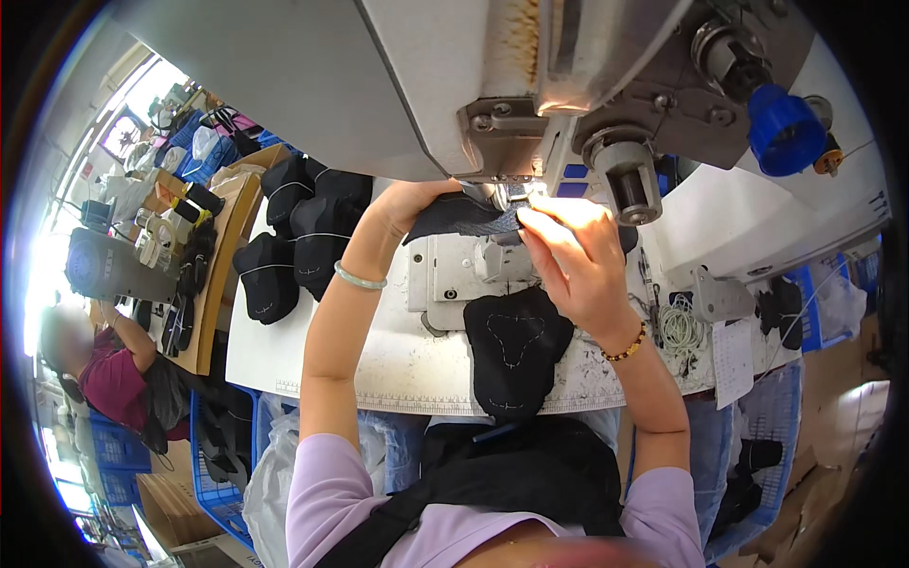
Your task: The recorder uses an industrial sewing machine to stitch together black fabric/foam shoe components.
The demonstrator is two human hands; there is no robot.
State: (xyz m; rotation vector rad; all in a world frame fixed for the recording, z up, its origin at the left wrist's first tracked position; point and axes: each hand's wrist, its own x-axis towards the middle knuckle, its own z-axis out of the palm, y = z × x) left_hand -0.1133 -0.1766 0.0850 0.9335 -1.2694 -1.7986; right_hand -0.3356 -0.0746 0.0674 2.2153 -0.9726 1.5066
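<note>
A sewing machine (426,66) hangs over the white table. Under its needle area lies a dark fabric piece (464,216) with a grey mesh-like part. My left hand (417,204) reaches to the left side of this piece, its fingers hidden by the machine head and cloth. My right hand (579,251) pinches the right edge of the piece between thumb and fingers, close to the needle area. Nearer to me, a black padded fabric piece (516,350) with light stitching in a rounded triangle lies flat at the table's front edge.
Several bundles of black pieces (322,232) tied with light string sit at the left of the table (275,355). Coiled pale cord (680,325) and a paper sheet (732,364) are at the right. Blue crates (227,464) flank me. A co-worker (114,379) sits far left.
</note>
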